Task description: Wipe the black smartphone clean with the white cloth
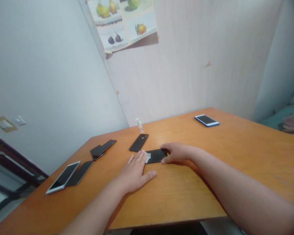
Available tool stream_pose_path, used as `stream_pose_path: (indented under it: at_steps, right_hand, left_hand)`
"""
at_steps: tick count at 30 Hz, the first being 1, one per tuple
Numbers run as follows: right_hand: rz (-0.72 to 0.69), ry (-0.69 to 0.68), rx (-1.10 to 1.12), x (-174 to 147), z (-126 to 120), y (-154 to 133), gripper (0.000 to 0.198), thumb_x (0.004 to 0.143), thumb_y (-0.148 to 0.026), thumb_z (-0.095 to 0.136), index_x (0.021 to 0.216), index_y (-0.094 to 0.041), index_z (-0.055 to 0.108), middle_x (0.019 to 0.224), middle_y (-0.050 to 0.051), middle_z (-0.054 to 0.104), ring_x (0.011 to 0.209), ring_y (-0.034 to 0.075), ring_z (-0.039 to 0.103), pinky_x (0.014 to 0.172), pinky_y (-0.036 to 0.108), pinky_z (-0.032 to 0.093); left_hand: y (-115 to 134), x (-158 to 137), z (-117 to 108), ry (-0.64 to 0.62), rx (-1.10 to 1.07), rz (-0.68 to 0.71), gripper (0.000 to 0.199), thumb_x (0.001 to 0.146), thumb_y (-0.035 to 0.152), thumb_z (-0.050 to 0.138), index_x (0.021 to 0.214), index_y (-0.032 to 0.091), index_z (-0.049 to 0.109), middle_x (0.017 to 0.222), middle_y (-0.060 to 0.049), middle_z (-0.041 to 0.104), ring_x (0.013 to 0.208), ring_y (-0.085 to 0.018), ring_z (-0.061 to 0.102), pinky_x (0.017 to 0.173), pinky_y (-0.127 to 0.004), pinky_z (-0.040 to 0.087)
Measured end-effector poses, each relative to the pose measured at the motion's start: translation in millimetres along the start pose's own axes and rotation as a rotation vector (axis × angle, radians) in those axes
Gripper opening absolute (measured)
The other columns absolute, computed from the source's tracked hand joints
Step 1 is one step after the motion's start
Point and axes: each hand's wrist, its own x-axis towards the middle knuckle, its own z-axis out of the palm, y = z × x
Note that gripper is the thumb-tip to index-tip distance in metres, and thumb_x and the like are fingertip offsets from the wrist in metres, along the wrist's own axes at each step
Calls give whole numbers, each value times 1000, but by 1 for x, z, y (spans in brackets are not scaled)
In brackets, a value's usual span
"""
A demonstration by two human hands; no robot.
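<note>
A black phone (157,156) lies flat near the middle of the wooden table, its long side running left to right. My right hand (177,152) grips its right end, thumb on the near edge and fingers on the far edge. At the left end, my left hand (137,173) rests with fingers stretched out and thumb spread away. A small whitish piece (148,157), perhaps a tissue or a label, shows beside those fingertips on the phone; part of it is hidden. Just behind lies a black phone case (138,142), apart from the phone.
A small clear pump bottle (139,125) stands near the wall. On the left are a white-framed tablet (63,177), a dark phone (80,173) against it, and overlapping dark phones or cases (103,148). A blue-edged phone (207,120) lies at the back right of the table (235,153).
</note>
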Motion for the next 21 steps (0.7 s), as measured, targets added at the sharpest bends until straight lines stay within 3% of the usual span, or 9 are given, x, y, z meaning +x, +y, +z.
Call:
stream_pose_path:
  at_steps: [5, 14, 21]
  right_hand:
    - [-18, 6, -5, 0, -1, 0, 69, 62, -61, 72, 120, -25, 63, 113, 8, 68, 96, 29, 64, 80, 34, 47]
    - [-6, -13, -38, -2, -3, -3, 66, 63, -63, 70, 117, -24, 64, 111, 8, 69, 94, 28, 64, 74, 31, 47]
    - [-5, 0, -16, -2, -3, -2, 62, 61, -65, 70, 109, -26, 66, 105, 6, 70, 90, 27, 64, 70, 30, 46]
  left_hand:
    - [-5, -30, -1, -13, 17, 27, 81, 89, 68, 30, 153, 20, 16, 159, -9, 14, 147, -26, 8, 119, -47, 12]
    - [-7, 18, 3, 24, -42, -110, 90, 86, 75, 28, 150, 11, 24, 156, -18, 20, 146, -31, 13, 116, -52, 17]
    - [1, -25, 5, 10, 1, 12, 85, 87, 71, 33, 152, 19, 18, 159, -12, 13, 146, -29, 10, 118, -49, 12]
